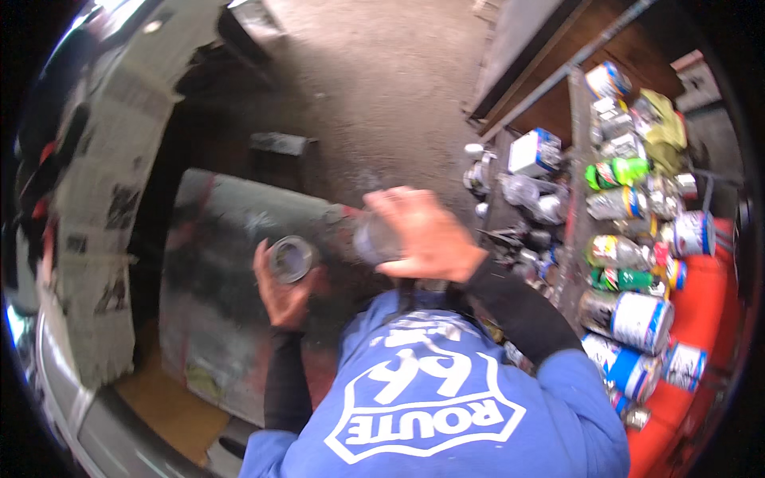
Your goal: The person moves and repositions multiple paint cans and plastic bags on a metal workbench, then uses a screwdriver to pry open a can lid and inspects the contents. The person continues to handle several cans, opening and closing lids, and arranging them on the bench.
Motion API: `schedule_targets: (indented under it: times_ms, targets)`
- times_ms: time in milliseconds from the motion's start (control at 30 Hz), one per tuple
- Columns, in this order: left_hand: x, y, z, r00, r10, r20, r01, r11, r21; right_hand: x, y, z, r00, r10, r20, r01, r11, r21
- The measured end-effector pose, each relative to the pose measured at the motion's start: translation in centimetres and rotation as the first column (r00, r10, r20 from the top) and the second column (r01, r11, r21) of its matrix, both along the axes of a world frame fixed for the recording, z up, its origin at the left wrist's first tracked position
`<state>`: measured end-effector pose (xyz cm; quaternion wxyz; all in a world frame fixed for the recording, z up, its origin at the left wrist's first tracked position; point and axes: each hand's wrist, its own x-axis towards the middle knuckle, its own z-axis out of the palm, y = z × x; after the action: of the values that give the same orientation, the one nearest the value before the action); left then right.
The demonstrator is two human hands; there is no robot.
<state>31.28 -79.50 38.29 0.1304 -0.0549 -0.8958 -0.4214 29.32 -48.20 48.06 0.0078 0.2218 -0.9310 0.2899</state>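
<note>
My left hand [280, 301] is closed round a small round open-topped container [292, 258], see-through at the rim, with something greyish inside. To its right, my right hand [426, 231] grips a round, greyish, see-through thing [376, 240], smeared by motion; I cannot tell whether it is a cup or a lid. The two things are held apart. Both hands are over or beside a grey, patchy-painted panel [223, 231] with reddish streaks.
Right of me, racks hold several paint cans [640, 323], plastic bottles [617, 171] and a white tin [532, 151]. A red curved surface [693, 319] lies beyond them. On the left, newspaper [96, 263] covers part of a car body [119, 438]. A dark stool [279, 147] stands behind the panel.
</note>
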Motion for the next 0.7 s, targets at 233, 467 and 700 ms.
schedule_targets:
  times_ms: [233, 467, 700]
  targets:
    - [0.6, -5.1, -0.8, 0.935, 0.315, 0.164, -0.348, 0.904, 0.249, -4.9, -10.9, -7.1, 0.936, 0.351, -0.028, -0.352, 0.936, -0.011]
    - [0.7, -8.9, -3.4, 0.753, 0.587, 0.297, -0.653, 0.723, 0.225, -9.5, -18.7, -12.5, 0.833, 0.532, -0.15, -0.53, 0.846, 0.057]
    - [4.3, -7.1, -11.5, 0.728, 0.547, 0.413, -0.616, 0.787, 0.044, -11.8, -17.4, -13.6, 0.896, 0.398, 0.196, -0.4, 0.916, -0.031]
